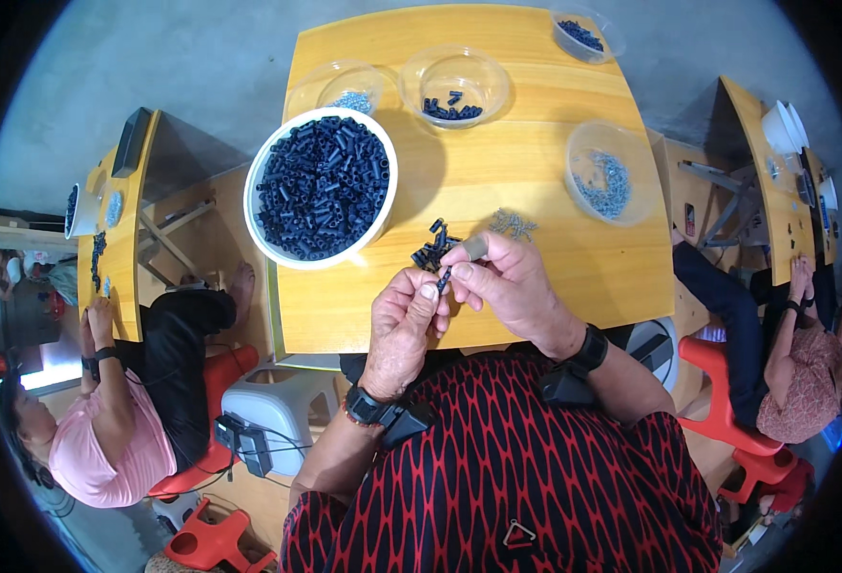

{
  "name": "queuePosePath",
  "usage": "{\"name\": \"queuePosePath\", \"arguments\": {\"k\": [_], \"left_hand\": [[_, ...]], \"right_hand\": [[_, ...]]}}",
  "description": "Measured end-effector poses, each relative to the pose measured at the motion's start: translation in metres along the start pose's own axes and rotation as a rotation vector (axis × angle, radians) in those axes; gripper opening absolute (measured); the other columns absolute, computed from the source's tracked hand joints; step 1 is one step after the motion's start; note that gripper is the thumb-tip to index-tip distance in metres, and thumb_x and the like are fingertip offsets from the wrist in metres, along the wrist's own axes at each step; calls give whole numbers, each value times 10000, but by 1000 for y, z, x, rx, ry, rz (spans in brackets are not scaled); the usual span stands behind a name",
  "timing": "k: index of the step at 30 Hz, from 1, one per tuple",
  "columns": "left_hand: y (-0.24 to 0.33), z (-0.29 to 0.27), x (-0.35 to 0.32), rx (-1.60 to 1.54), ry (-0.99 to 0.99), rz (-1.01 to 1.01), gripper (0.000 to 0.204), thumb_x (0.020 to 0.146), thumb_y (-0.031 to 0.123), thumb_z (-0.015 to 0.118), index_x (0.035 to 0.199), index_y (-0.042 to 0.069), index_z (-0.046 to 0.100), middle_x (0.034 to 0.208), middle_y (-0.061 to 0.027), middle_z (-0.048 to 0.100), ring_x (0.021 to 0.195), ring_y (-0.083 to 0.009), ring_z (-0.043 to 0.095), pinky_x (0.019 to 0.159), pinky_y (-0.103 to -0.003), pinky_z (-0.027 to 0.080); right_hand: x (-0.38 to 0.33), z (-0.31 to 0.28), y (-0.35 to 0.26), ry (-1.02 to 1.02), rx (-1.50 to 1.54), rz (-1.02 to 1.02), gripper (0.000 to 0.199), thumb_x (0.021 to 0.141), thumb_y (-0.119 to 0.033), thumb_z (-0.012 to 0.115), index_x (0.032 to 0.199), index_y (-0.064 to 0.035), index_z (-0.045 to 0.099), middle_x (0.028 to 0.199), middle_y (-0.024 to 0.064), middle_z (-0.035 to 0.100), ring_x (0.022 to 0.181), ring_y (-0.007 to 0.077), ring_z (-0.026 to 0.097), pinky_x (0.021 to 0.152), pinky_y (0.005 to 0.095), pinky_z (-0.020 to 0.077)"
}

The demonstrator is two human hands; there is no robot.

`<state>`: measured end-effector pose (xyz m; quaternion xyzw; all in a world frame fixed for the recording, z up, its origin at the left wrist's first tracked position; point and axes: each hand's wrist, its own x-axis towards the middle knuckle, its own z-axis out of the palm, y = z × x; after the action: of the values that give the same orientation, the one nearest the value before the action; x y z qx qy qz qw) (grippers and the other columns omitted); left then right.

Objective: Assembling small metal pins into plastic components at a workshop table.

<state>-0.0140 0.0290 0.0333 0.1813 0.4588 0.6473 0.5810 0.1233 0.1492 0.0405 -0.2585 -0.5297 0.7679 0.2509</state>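
Near the table's front edge, my left hand [404, 323] pinches a small black plastic tube [444, 280] between thumb and fingers. Against the tube's upper end, my right hand [514, 289] is closed in a pinch; whatever it holds there is too small to make out. A brownish finger cover [475, 248] sits on one right fingertip. Just beyond my fingers lies a loose heap of black tubes [431, 250], partly hidden by my hands. To its right is a small pile of silvery screws [512, 224].
A white bucket [251, 196] full of black tubes stands at left. Farther back are clear bowls with metal parts [351, 101], black pieces [452, 110] and dark bits [581, 36]. Another bowl [578, 143] of screws stands right. People sit at tables on both sides.
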Motion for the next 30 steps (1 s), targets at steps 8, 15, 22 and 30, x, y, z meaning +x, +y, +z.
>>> {"name": "queuePosePath", "arguments": {"k": [8, 15, 22, 30], "left_hand": [[-3, -1, 1, -92, -15, 3, 176, 1056, 241, 598, 1045, 66, 572, 891, -28, 619, 676, -83, 527, 598, -229, 428], [0, 2, 0, -117, -7, -6, 204, 1060, 261, 591, 1034, 60, 576, 878, -34, 611, 646, -86, 509, 585, -233, 417], [1, 8, -2, -147, -15, 16, 194, 1064, 264, 583, 1014, 83, 534, 896, -35, 590, 646, -93, 496, 579, -243, 407], [0, 13, -5, -225, 2, 45, 172, 1071, 246, 569, 1025, 90, 513, 890, -25, 554, 642, -98, 454, 586, -252, 398]], "right_hand": [[-1, 3, -4, 12, -89, -24, 152, 1005, -83, 635, 1121, 7, 676, 878, 15, 691, 752, 53, 630, 643, 218, 519], [-1, 6, -6, 24, -115, -18, 146, 1008, -82, 630, 1111, 10, 680, 860, 11, 686, 743, 48, 628, 635, 217, 521], [-1, 13, -6, 38, -101, -46, 110, 1009, -57, 620, 1080, 10, 671, 843, 8, 678, 741, 50, 625, 635, 221, 527], [1, 19, 3, 42, -283, -222, 72, 1004, -46, 623, 1048, 9, 639, 864, 27, 670, 740, 78, 638, 660, 245, 534]]}}
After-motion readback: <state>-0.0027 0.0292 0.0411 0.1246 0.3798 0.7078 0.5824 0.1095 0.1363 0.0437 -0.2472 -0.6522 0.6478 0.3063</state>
